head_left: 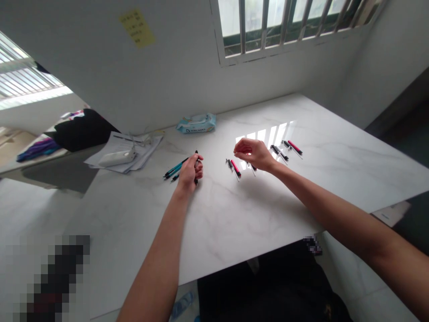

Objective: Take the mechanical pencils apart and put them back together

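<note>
Pale marbled tabletop under a barred window at the upper right; yellow note on the wall, upper left. Wipes packet near the wall, upper middle; papers left of centre. Left hand, middle of the frame, closed around a black pen, its ends showing above and below the fist. Right hand, right of centre, fingers curled with tips close together; cannot tell whether anything small sits between them. State of the work looks partway: pieces lie in small slanting groups right of centre, while the blue pens beside the left hand look whole. Whether those are finished or untouched cannot be told. Nearest group: red barrel, glossy and straight, with a dark piece alongside and a thin pale rod. Next group partly hidden by the right hand. Farther right, black pieces, then a second red barrel beside another dark part. Black pen mostly covered by fingers; how complete it is cannot be judged.
</note>
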Action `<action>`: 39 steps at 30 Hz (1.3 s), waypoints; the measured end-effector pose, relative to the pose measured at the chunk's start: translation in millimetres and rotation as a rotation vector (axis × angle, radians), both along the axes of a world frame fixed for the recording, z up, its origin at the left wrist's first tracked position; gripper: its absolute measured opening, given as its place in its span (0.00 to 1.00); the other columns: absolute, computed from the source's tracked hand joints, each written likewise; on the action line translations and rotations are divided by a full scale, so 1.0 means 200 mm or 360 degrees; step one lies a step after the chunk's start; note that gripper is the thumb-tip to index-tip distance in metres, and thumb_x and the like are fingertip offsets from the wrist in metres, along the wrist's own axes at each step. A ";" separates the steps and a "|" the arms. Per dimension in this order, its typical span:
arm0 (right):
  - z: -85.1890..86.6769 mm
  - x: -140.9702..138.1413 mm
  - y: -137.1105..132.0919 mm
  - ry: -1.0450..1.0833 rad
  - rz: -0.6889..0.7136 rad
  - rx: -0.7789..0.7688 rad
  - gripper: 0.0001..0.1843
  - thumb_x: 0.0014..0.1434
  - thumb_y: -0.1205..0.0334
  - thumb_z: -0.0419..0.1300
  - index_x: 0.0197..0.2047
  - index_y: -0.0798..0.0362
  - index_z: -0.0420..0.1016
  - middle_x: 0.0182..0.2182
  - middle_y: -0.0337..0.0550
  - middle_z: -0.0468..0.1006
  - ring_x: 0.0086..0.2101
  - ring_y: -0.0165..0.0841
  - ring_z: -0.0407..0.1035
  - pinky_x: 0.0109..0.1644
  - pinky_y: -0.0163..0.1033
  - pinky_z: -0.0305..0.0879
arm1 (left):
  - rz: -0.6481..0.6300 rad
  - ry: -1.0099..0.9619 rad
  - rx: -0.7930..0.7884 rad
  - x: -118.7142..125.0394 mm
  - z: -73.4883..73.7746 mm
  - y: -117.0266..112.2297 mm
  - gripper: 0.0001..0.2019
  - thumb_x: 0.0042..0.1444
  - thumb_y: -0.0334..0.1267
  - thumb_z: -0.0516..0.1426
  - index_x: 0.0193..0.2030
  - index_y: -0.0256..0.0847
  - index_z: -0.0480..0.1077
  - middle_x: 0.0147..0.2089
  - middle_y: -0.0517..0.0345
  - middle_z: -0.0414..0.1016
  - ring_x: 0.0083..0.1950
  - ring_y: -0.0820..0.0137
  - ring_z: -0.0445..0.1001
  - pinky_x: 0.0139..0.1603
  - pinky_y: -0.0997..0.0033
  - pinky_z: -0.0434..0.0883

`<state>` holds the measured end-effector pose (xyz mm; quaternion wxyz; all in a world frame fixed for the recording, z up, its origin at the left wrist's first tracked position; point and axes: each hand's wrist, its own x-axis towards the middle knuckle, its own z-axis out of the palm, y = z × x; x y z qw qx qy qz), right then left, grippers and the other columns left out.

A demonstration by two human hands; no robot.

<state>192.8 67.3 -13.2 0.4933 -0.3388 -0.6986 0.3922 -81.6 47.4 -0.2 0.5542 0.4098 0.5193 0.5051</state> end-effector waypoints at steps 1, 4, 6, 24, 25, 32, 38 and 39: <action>0.00 0.00 0.00 -0.0087 -0.0004 0.0032 0.07 0.61 0.59 0.71 0.41 0.52 0.81 0.38 0.44 0.86 0.39 0.37 0.82 0.50 0.46 0.80 | 0.0032 -0.0013 0.0007 0.00 0.00 0.00 0.15 0.64 0.50 0.62 0.39 0.42 0.67 0.22 0.73 0.53 0.17 0.81 0.47 0.18 0.80 0.47; 0.04 0.01 -0.03 -0.0285 0.0021 0.0135 0.05 0.62 0.61 0.68 0.41 0.51 0.82 0.36 0.43 0.86 0.38 0.38 0.83 0.47 0.45 0.79 | 0.0048 -0.0039 0.0049 0.01 -0.01 0.00 0.13 0.64 0.49 0.62 0.38 0.41 0.68 0.22 0.73 0.53 0.17 0.81 0.48 0.19 0.81 0.46; 0.10 0.03 -0.05 -0.0337 0.0027 0.0160 0.04 0.63 0.63 0.67 0.42 0.51 0.83 0.38 0.43 0.87 0.39 0.37 0.83 0.47 0.44 0.79 | 0.0036 -0.0045 0.0067 0.02 -0.01 -0.01 0.13 0.63 0.48 0.61 0.39 0.40 0.69 0.22 0.72 0.54 0.18 0.81 0.48 0.19 0.80 0.46; -0.16 0.74 -0.45 -0.1119 -0.0770 -0.0048 0.11 0.64 0.67 0.61 0.44 0.49 0.85 0.40 0.45 0.88 0.38 0.41 0.82 0.47 0.46 0.74 | -0.0224 0.0560 0.0562 0.18 -0.11 -0.06 0.19 0.64 0.52 0.62 0.52 0.38 0.79 0.27 0.65 0.64 0.28 0.73 0.62 0.30 0.73 0.59; -0.16 0.75 -0.45 -0.1099 -0.0782 -0.0068 0.11 0.64 0.66 0.61 0.44 0.49 0.85 0.39 0.45 0.88 0.38 0.41 0.82 0.47 0.46 0.74 | -0.0203 0.0622 0.0592 0.20 -0.11 -0.07 0.19 0.64 0.51 0.62 0.52 0.38 0.80 0.28 0.63 0.67 0.29 0.72 0.64 0.31 0.73 0.60; -0.16 0.81 -0.44 -0.1158 -0.0815 -0.0142 0.11 0.64 0.60 0.60 0.45 0.48 0.85 0.36 0.44 0.86 0.36 0.41 0.81 0.46 0.47 0.72 | -0.0232 0.0572 0.0748 0.34 0.03 -0.16 0.17 0.72 0.48 0.56 0.57 0.39 0.78 0.33 0.58 0.75 0.33 0.70 0.67 0.36 0.70 0.64; -0.08 0.82 -0.47 -0.1039 -0.0808 -0.0047 0.14 0.64 0.54 0.63 0.50 0.49 0.82 0.42 0.47 0.85 0.36 0.40 0.78 0.45 0.47 0.71 | -0.0020 0.0642 0.0823 0.49 0.05 -0.27 0.15 0.75 0.46 0.54 0.56 0.44 0.78 0.30 0.63 0.65 0.29 0.71 0.62 0.33 0.70 0.61; -0.04 0.80 -0.48 -0.0975 -0.0833 -0.0018 0.14 0.64 0.53 0.63 0.49 0.49 0.80 0.40 0.46 0.84 0.35 0.40 0.77 0.44 0.46 0.70 | 0.0073 0.0737 0.0821 0.51 0.04 -0.28 0.15 0.75 0.45 0.53 0.56 0.44 0.78 0.29 0.64 0.63 0.28 0.71 0.61 0.32 0.70 0.60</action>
